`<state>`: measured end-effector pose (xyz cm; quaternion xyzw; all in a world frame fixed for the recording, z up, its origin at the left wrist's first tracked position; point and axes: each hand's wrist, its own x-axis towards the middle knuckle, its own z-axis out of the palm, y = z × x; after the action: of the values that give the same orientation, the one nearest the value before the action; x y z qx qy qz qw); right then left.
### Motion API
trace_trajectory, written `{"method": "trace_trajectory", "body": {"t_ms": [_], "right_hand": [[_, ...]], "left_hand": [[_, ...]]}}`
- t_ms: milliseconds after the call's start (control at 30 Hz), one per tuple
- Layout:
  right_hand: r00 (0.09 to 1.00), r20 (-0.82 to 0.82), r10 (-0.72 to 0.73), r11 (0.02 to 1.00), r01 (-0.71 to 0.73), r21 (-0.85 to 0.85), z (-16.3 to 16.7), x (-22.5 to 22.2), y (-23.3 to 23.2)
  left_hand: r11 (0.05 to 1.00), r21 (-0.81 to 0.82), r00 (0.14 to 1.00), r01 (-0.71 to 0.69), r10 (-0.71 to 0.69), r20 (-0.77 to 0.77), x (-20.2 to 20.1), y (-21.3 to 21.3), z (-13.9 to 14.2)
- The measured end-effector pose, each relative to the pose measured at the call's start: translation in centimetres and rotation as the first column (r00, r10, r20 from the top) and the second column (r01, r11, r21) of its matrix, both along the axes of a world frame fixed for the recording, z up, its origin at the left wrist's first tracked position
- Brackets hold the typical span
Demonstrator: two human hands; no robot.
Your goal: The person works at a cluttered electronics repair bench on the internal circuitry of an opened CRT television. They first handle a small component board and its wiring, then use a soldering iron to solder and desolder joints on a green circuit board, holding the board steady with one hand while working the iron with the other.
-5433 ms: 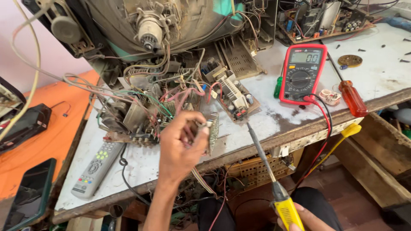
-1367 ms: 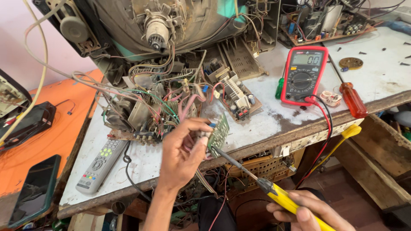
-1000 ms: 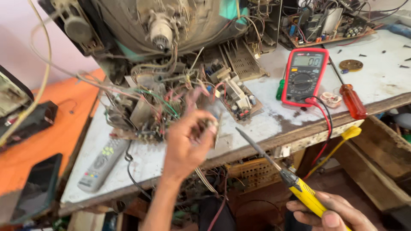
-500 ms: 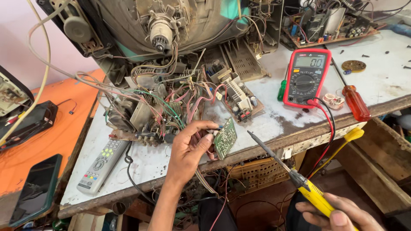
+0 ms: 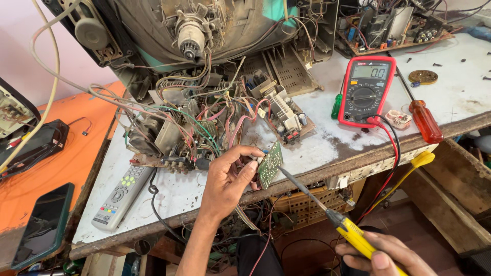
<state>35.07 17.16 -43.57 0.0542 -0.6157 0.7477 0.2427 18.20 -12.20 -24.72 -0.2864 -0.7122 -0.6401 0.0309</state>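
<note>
Two hands were counted: the left hand (image 5: 227, 176) and the right hand (image 5: 386, 255). One small green circuit board (image 5: 270, 164) and one yellow-handled soldering iron (image 5: 340, 225) were seen. One red multimeter (image 5: 365, 89), one red-handled screwdriver (image 5: 422, 115), one grey remote control (image 5: 123, 197) and one dark phone (image 5: 43, 225) were counted.

Glossy yellow plastic screwdriver (image 5: 353, 236); rough, stained wooden workbench (image 5: 327, 153).

Multimeter (image 5: 366, 91) right of chassis (image 5: 204, 133)
</note>
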Motion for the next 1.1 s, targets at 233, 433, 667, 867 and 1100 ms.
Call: {"method": "trace_trajectory", "body": {"t_ms": [233, 433, 667, 867, 1100], "right_hand": [[0.998, -0.045, 0.054, 0.996, -0.050, 0.076, 1.6, -0.9, -1.9], [1.000, -0.023, -0.010, 0.994, 0.013, 0.109, 2.0, -1.2, -3.0], [0.999, -0.037, -0.040, 0.994, 0.043, 0.096, 2.2, -1.5, -3.2], [0.995, -0.092, -0.034, 0.995, 0.042, 0.086, 2.6, -2.0, -3.9], [0.995, -0.096, -0.007, 1.000, 0.008, 0.015, 1.6, -2.2, -3.8]], "left_hand": [[0.999, -0.025, 0.999, -0.021, 0.022, 0.026, 0.0, 0.5, 0.4], [1.000, -0.023, 0.999, 0.020, -0.019, 0.050, -0.3, 0.7, 0.9], [0.999, 0.002, 0.994, 0.038, -0.038, 0.106, -0.6, 0.8, 0.8], [0.998, -0.059, 0.995, -0.003, 0.009, 0.100, -0.8, 0.9, 0.7], [0.999, -0.035, 0.994, -0.022, 0.026, 0.106, -1.0, 1.1, 0.7]]}}
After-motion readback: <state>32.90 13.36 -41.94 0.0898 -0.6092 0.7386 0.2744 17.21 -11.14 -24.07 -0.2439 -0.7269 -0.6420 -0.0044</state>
